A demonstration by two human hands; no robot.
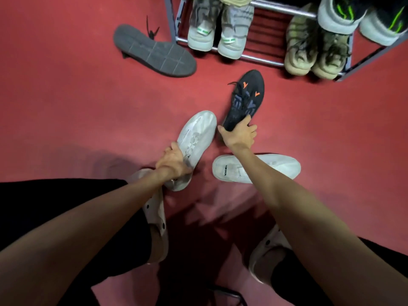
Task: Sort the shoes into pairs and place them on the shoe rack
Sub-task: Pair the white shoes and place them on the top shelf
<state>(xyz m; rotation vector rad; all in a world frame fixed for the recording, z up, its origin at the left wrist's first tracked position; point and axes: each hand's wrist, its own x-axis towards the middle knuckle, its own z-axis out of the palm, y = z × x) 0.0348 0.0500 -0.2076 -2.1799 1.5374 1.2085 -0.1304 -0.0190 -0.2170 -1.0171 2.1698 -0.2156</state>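
My left hand (171,161) grips the heel end of a white sneaker (196,134) that points up and right on the red floor. My right hand (239,134) holds the heel of a black sneaker with orange marks (246,98), toe toward the rack. A second white sneaker (278,166) lies sideways under my right forearm. Another black shoe (154,50) lies sole-up at the upper left, its lace trailing. The metal shoe rack (260,57) stands at the top with a grey-white pair (217,32), a beige pair (315,54) and a white, black and green pair (357,18).
My own feet in pale clogs (154,208) stand at the bottom, one on each side. The rack's left leg (171,21) rises beside the upturned black shoe. A gap on the rack's lower bars (267,29) lies between the grey-white and beige pairs.
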